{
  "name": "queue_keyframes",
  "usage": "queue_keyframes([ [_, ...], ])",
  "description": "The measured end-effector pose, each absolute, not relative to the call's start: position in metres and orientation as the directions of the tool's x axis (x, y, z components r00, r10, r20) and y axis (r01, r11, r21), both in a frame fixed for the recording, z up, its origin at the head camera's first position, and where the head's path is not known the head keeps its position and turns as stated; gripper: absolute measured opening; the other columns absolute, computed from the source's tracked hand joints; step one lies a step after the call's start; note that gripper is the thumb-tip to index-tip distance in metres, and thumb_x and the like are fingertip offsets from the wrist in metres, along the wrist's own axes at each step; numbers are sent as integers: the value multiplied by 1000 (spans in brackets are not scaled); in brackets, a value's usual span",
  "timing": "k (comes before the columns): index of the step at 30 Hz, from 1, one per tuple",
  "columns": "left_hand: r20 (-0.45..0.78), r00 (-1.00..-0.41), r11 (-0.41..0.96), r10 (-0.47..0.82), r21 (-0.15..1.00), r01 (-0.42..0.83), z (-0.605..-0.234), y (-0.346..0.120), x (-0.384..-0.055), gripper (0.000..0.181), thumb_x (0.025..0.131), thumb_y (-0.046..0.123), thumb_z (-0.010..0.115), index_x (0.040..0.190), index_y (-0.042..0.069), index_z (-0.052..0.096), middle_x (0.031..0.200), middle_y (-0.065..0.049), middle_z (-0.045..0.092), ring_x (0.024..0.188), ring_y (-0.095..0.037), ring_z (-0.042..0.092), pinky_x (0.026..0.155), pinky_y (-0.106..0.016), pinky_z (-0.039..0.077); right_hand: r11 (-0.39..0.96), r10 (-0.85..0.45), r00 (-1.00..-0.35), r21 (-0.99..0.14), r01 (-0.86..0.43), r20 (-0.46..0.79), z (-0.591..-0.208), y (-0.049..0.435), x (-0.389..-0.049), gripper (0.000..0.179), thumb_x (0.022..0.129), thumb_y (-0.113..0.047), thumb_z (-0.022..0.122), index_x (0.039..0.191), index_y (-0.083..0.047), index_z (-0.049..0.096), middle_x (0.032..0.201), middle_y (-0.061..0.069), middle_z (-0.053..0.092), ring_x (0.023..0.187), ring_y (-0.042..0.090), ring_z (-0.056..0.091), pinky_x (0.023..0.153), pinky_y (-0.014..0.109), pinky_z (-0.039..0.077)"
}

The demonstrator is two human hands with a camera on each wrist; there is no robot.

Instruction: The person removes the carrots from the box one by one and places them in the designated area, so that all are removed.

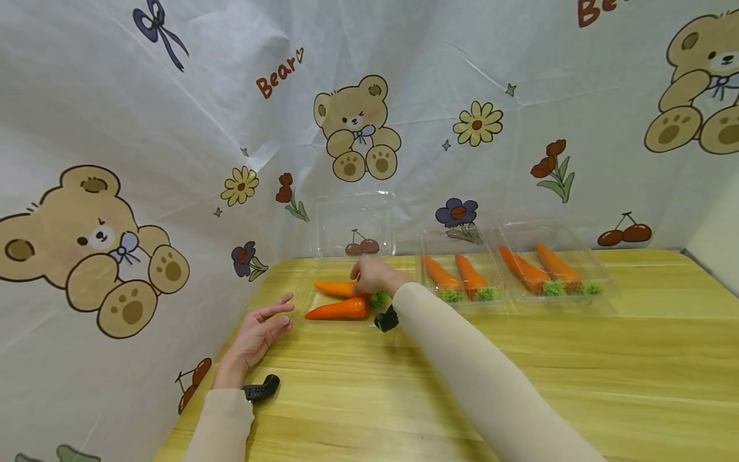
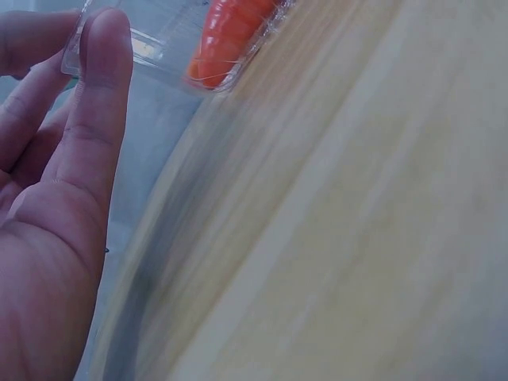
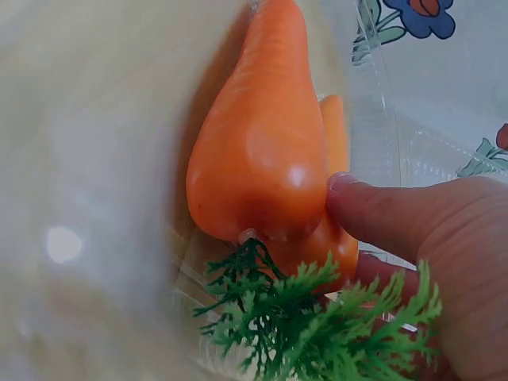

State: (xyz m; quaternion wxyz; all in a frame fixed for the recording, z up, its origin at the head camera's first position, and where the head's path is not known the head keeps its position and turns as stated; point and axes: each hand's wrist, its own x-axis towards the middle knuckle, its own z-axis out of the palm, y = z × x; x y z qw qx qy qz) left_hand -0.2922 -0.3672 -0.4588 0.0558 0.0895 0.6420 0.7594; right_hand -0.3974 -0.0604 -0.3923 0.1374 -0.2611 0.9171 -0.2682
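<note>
Right grip (image 1: 376,274) closed in a pinch on the far carrot (image 1: 333,289), at its thick end; right wrist view has the thumb on the near side, the fingers partly hidden behind. That carrot lies in the left box (image 1: 340,323), tip to the left. Near carrot (image 1: 337,310) beside it in the same box, on the person's side, tip likewise left; green leaves (image 3: 317,325) sprout from its thick end and partly cover the right fingers in the wrist view. Left grip (image 1: 254,337) spread, thumb and fingers apart and gently bent, by the box's left end; in the left wrist view the thumb overlaps a clear plastic corner, contact impossible to tell. Lid (image 1: 329,224) of the left box clear, raised at the back, in front of the cloth (image 1: 433,64). Farther right, middle box (image 1: 473,303): two carrots, tips away from the person, leaves toward. Just beyond it, right box (image 1: 600,282): two more, laid the same way. All three boxes clear plastic, in a row along the back of the counter (image 1: 548,372), yellowish wood grain. Black device (image 1: 262,389) at the left wrist, sleeves pale. Cloth white, printed with bears, flowers, cherries.
</note>
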Motion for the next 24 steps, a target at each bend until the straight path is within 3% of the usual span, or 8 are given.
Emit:
queue_keyframes([
  [7,66,-978,-177,198,984,30,-459,-367,-291,37,97,-10,60,133,-19,57,153,1,48,95,-13,72,88,-25,62,740,-532,-839,-543,-396,-113,-393,-63,-393,47,93,-19,77,136,-4,66,128,11,68,113,24,65,100,37,57],
  [13,71,-979,-179,192,983,36,-458,-366,-292,34,97,-10,60,131,-16,61,149,5,52,94,-12,72,88,-24,63,751,-521,-848,-524,-401,-97,-394,-65,-391,50,91,-18,79,137,-5,64,137,12,62,111,24,63,102,37,55],
  [18,70,-978,-174,197,984,35,-458,-366,-292,33,98,-10,60,130,-14,63,152,2,50,96,-13,72,88,-25,62,722,-526,-846,-571,-390,-87,-394,-62,-393,54,89,-16,80,139,-5,63,141,13,61,117,26,63,103,38,56],
  [24,71,-976,-166,207,985,36,-458,-367,-291,33,98,-8,60,131,-13,63,167,-14,32,99,-13,71,89,-25,62,646,-554,-831,-655,-392,-49,-388,-56,-396,52,89,-17,80,137,-7,65,138,15,65,126,30,62,101,40,58],
])
